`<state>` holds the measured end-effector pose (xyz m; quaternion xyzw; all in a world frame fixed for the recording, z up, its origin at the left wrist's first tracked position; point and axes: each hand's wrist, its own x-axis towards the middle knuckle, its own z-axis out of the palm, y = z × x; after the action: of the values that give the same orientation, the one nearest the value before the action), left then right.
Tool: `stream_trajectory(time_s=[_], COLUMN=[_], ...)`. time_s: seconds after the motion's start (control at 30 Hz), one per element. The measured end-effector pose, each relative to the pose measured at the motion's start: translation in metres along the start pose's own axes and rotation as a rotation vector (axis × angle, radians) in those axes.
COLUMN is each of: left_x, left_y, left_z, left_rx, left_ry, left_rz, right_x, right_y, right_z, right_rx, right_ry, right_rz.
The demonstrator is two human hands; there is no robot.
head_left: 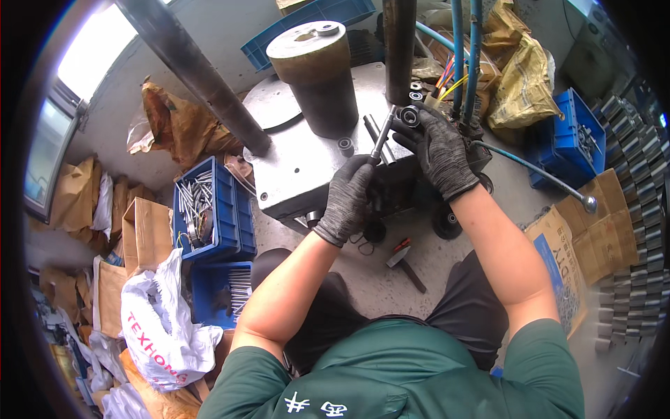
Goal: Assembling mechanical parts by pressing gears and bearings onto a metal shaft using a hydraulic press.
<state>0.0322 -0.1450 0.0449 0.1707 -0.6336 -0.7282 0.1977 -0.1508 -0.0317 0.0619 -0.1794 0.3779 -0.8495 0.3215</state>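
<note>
Both my hands wear dark grey knit gloves and meet over the front edge of a steel machine table [293, 183]. My left hand [347, 197] is closed round the lower end of a slim metal rod [384, 134], which slants up to the right. A small round bearing [408, 116] sits in my right hand [442, 150], between thumb and fingers, close to the rod's upper end. Whether rod and bearing touch, I cannot tell. Beside the held rod, another short rod [370, 128] lies at the table edge. A small ring [345, 144] rests on the table.
A thick steel cylinder [317, 84] stands on the table between two posts, left [202, 84] and right [399, 56]. Blue crates of metal rods [222, 230] stand at left. A ball-ended lever [537, 170] juts out right. A hammer [407, 265] lies on the floor.
</note>
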Motion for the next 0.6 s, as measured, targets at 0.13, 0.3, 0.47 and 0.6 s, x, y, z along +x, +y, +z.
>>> stream_trajectory(time_s=[0.13,0.3,0.47,0.6], left_x=[0.003,0.004,-0.001,0.001], left_y=[-0.011,-0.012,-0.009,-0.008], left_z=[0.010,0.012,0.014,0.027], left_rx=[0.042,0.163,0.215,0.286], left_ry=[-0.008,-0.057,-0.098,-0.056], left_rz=[0.003,0.079,0.136,0.278], right_x=[-0.002,-0.009,-0.021,-0.046], right_y=[0.000,-0.014,-0.020,-0.020], right_z=[-0.012,-0.013,-0.004,-0.003], right_rx=[0.026,0.077,-0.026,-0.152], right_ry=[-0.026,-0.083,-0.061,-0.241], right_rz=[-0.031,-0.081,-0.052,0.381])
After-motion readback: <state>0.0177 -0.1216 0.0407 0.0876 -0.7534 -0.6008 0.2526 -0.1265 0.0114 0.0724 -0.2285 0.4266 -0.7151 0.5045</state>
